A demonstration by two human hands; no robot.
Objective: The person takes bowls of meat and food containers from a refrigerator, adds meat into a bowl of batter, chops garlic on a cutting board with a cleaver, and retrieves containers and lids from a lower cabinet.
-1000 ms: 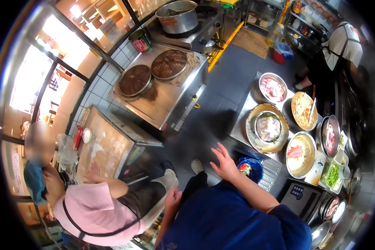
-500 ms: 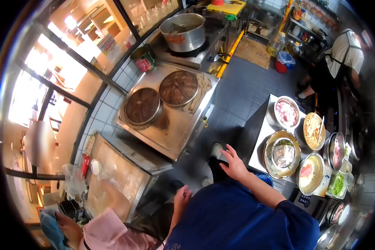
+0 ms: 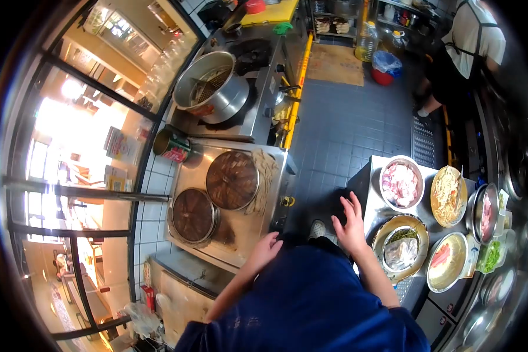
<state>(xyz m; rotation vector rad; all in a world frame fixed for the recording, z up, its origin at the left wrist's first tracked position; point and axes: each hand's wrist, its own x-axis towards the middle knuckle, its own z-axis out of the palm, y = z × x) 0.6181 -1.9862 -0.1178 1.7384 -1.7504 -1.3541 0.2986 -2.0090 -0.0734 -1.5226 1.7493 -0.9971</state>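
Note:
My right hand (image 3: 351,225) is open in the air, fingers apart, holding nothing. It is nearest to the prep table with a steel bowl of raw cut meat (image 3: 401,183) and a wide bowl (image 3: 379,256) that has a plastic-wrapped bundle (image 3: 400,253) in it. Low in front of my body, my left hand (image 3: 264,252) is loosely open with nothing visible in it. Beside it stands a steel steamer counter (image 3: 246,226), where two round dark-topped steamer lids (image 3: 233,180) (image 3: 193,216) sit side by side.
A large pot (image 3: 232,100) stands on the stove past the steamer, near an open tin can (image 3: 171,145). The prep table also bears a bowl of shredded food (image 3: 449,196) and a bowl with reddish meat (image 3: 447,261). Ahead, a person in an apron (image 3: 469,41) stands on the right.
My view has turned and moved forward along the aisle. The person in pink beside me has left the view. My left hand has come forward near the steamer counter; my right hand stays raised.

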